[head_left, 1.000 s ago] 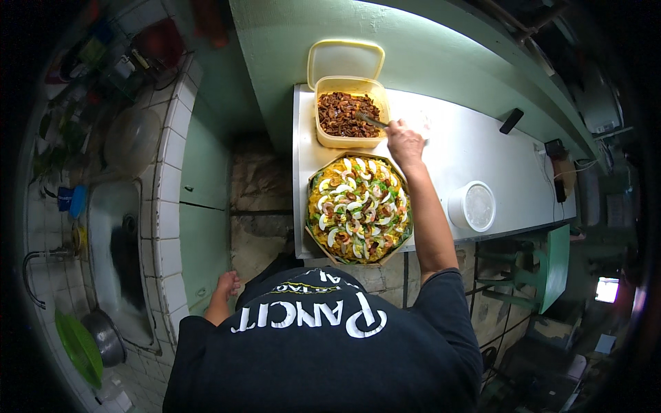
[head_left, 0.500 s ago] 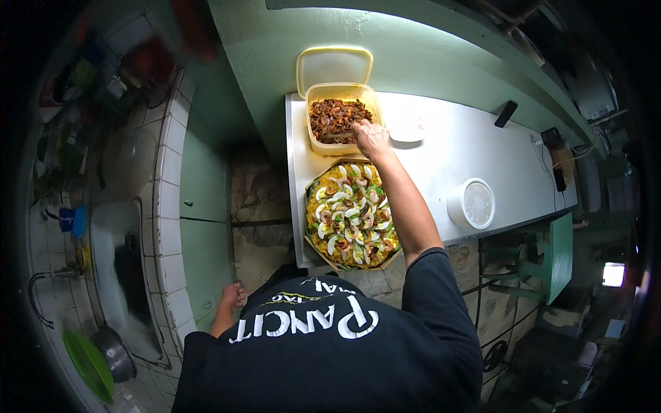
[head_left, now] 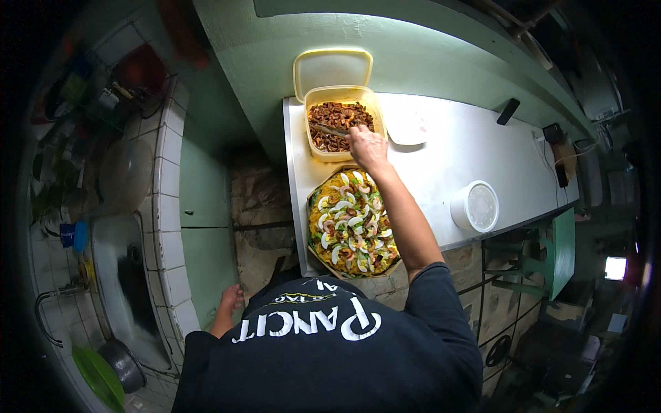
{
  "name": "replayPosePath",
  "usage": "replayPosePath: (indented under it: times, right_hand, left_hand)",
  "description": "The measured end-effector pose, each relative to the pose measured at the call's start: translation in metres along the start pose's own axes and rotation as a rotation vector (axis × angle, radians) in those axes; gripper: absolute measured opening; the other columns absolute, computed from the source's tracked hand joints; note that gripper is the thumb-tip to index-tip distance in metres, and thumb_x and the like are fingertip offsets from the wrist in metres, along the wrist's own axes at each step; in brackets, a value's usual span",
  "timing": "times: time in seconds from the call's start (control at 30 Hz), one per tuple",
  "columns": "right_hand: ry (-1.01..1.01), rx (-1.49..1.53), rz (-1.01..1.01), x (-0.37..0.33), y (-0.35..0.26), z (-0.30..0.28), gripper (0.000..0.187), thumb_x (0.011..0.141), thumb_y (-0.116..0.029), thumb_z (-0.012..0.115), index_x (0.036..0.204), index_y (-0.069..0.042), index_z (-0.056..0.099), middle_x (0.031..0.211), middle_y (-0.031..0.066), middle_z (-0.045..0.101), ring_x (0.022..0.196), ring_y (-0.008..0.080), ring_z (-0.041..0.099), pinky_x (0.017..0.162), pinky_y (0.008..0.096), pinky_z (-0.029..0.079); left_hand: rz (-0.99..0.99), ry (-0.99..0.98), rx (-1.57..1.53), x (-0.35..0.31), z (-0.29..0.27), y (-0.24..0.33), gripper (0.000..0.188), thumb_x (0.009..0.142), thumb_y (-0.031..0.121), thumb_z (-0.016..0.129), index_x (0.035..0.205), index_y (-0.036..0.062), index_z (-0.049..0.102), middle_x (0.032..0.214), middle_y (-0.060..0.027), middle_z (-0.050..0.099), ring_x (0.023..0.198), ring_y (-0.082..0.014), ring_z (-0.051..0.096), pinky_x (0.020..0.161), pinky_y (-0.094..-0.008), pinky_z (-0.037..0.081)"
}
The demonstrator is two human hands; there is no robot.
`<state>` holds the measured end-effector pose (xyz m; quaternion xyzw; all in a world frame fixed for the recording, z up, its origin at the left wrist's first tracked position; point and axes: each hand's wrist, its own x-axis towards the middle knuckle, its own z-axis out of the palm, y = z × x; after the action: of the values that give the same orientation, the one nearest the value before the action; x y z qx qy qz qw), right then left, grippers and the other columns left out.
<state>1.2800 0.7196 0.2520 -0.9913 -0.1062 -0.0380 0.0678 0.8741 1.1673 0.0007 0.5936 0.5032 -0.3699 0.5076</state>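
My right hand [head_left: 368, 146] is closed around the handle of a long metal utensil [head_left: 331, 129], whose far part reaches into a yellowish plastic tub [head_left: 334, 157]. Dark brown chopped meat pieces [head_left: 339, 111] fill the tub's bottom. Below my right forearm, nearer to me, lies an eight-sided tray [head_left: 311, 253] of yellow noodles [head_left: 323, 219] topped with egg slices, shrimp and green bits; the forearm hides its right side. My left hand [head_left: 233, 297] hangs low at my side, holding nothing, fingers loosely curled and partly apart.
The tub's lid [head_left: 333, 72] stands against the green wall behind it. On the white table are a white plate [head_left: 406, 131], a round white lidded tub [head_left: 475, 206] and a black upright object [head_left: 508, 111]. A tiled counter with a sink [head_left: 127, 275] runs along the left; a green chair [head_left: 561, 251] stands right.
My right hand has shifted slightly left and down in the picture. The utensil has tilted up and shows more clearly over the meat pieces. My left hand stays low.
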Motion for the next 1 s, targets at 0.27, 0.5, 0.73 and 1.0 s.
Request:
replayPosePath:
  times: [0.27, 0.5, 0.73, 1.0]
  right_hand:
    - [0.001, 0.08, 0.119, -0.006, 0.019, -0.019, 0.028, 0.096, -0.036, 0.048, 0.095, -0.013, 0.063, 0.094, 0.0077, 0.066, 0.082, 0.0303, 0.066, 0.075, 0.0461, 0.05]
    - [0.057, -0.085, 0.143, -0.03, 0.044, -0.039, 0.026, 0.096, -0.034, 0.05, 0.097, -0.012, 0.063, 0.095, 0.0089, 0.065, 0.079, 0.0304, 0.068, 0.067, 0.0468, 0.053]
    - [0.014, -0.031, -0.021, -0.007, -0.008, 0.017, 0.012, 0.087, -0.01, 0.051, 0.093, -0.008, 0.06, 0.099, 0.0141, 0.061, 0.083, 0.033, 0.067, 0.069, 0.0478, 0.054]
    - [0.046, 0.107, 0.182, -0.011, 0.035, -0.03, 0.027, 0.094, -0.035, 0.051, 0.095, -0.01, 0.063, 0.099, 0.0107, 0.065, 0.088, 0.0346, 0.066, 0.077, 0.0479, 0.051]
  left_hand:
    - [0.108, -0.017, -0.051, -0.012, 0.005, 0.026, 0.037, 0.096, 0.039, 0.047, 0.127, 0.019, 0.052, 0.101, 0.0014, 0.057, 0.078, -0.0149, 0.055, 0.07, -0.0369, 0.044]
    - [0.046, -0.018, 0.016, -0.013, 0.018, 0.015, 0.036, 0.096, 0.036, 0.046, 0.127, 0.0186, 0.05, 0.096, 0.0016, 0.056, 0.078, -0.0153, 0.055, 0.069, -0.0377, 0.044]
    - [0.045, -0.025, -0.007, -0.02, 0.018, 0.016, 0.034, 0.095, 0.033, 0.048, 0.126, 0.0201, 0.05, 0.097, 0.0005, 0.056, 0.08, -0.0182, 0.056, 0.071, -0.0403, 0.044]
    - [0.014, 0.045, -0.069, -0.016, -0.003, -0.024, 0.035, 0.096, 0.036, 0.046, 0.126, 0.0184, 0.05, 0.102, -0.0008, 0.057, 0.081, -0.0185, 0.057, 0.072, -0.0413, 0.044]
